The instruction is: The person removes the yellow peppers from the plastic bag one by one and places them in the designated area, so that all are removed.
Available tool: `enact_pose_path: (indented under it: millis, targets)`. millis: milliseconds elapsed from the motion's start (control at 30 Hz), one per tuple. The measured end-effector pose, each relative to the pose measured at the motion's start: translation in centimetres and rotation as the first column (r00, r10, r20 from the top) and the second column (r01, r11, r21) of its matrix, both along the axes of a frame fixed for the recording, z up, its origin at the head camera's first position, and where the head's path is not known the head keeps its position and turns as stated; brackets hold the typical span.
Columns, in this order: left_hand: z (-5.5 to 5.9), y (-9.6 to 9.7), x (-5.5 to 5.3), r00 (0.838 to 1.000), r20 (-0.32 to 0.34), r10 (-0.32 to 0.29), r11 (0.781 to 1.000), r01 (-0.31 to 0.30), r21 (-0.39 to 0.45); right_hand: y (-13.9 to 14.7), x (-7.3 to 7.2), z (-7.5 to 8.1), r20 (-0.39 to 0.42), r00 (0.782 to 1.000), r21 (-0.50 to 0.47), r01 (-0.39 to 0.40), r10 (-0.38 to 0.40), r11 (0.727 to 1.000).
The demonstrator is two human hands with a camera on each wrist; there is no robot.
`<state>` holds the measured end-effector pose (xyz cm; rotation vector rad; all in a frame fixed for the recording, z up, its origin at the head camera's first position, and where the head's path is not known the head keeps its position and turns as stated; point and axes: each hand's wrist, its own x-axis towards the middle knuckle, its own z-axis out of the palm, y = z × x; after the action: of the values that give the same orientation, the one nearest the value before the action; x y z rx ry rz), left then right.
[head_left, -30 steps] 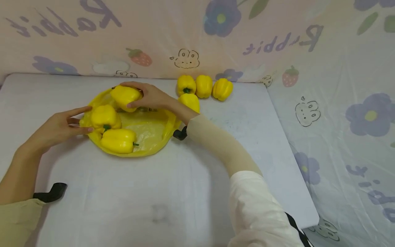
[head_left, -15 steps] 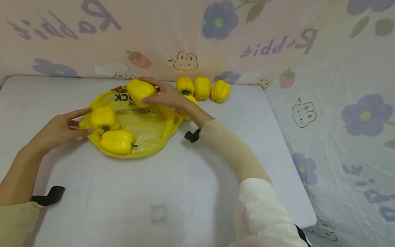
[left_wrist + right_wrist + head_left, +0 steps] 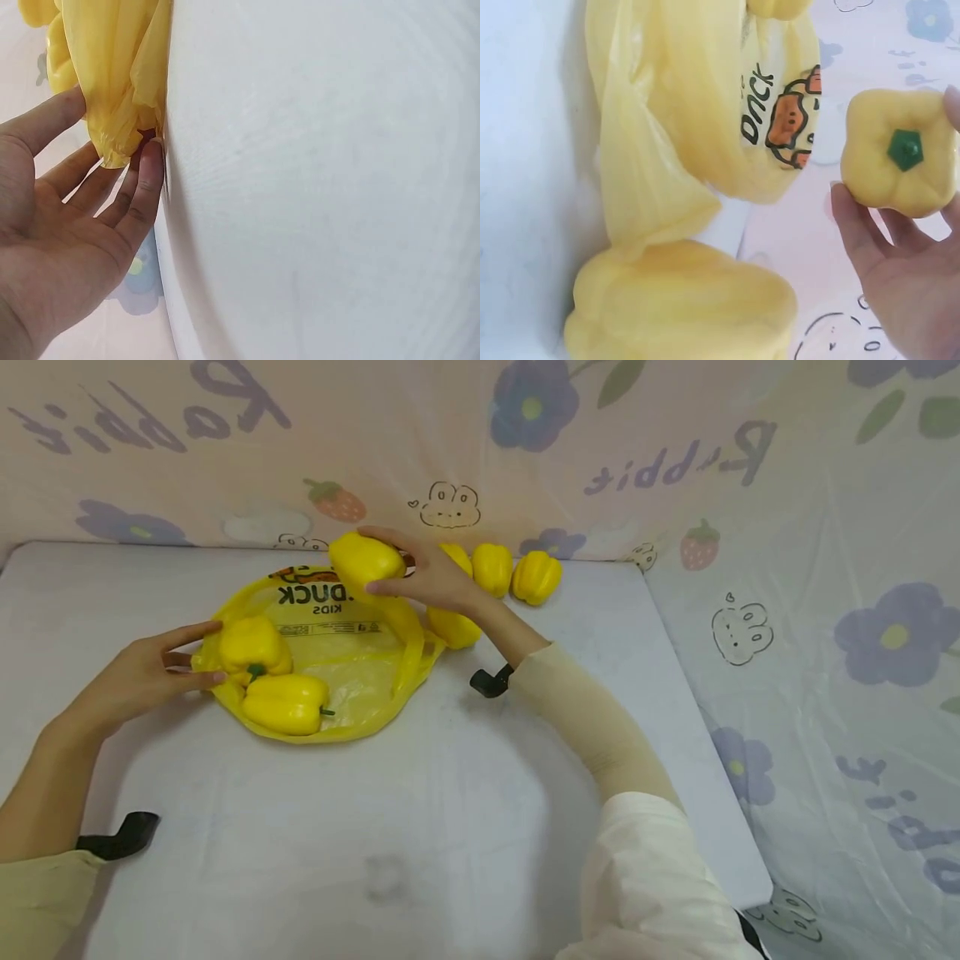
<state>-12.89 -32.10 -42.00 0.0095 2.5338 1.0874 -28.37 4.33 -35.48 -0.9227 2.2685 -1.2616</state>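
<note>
My right hand (image 3: 438, 581) grips a yellow bell pepper (image 3: 363, 560) above the far edge of a thin yellow plastic bag (image 3: 367, 681). In the right wrist view, the held pepper's green stem (image 3: 906, 150) faces the camera. My left hand (image 3: 150, 668) touches the bag's left end, its fingers loosely extended around the gathered plastic (image 3: 112, 131). At the bag's left side, one bell pepper (image 3: 253, 645) has its stem toward me. A second bell pepper (image 3: 283, 703) lies sideways just in front, stem pointing right.
Beyond the bag's right end, several more yellow peppers (image 3: 492, 570) sit along the back of the white table (image 3: 420, 810); my right hand partly hides one (image 3: 456, 557). One pepper (image 3: 453, 628) lies right beside the bag. A printed cloth (image 3: 630, 452) rises behind the table.
My right hand has carried its pepper up and to the right, uncovering the printing on the bag. My left hand and the two peppers near it have stayed put.
</note>
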Motion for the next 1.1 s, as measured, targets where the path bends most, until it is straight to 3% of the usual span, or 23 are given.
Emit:
enact_pose_path:
  millis: [467, 700, 933, 1100]
  targets:
    - [0.0, -0.5, -0.3, 0.999, -0.006, 0.052, 0.998, -0.052, 0.027, 3.4, -0.5, 0.6, 0.001, 0.994, -0.034, 0.113, -0.113, 0.993]
    - [0.2, -0.8, 0.1, 0.995, -0.018, 0.095, 0.995, -0.095, 0.023, 4.4, 1.3, 2.7, 0.002, 0.986, -0.054, 0.166, -0.166, 0.985]
    - [0.2, -0.4, 0.1, 0.997, -0.016, 0.076, 0.997, -0.075, 0.026, 6.8, 0.3, 0.8, 0.000, 0.974, -0.059, 0.225, -0.226, 0.973]
    - [0.0, -0.3, 0.1, 0.998, 0.004, 0.063, 0.998, -0.063, 0.016, 8.3, 0.4, 0.2, -0.008, 0.966, -0.066, 0.256, -0.257, 0.964]
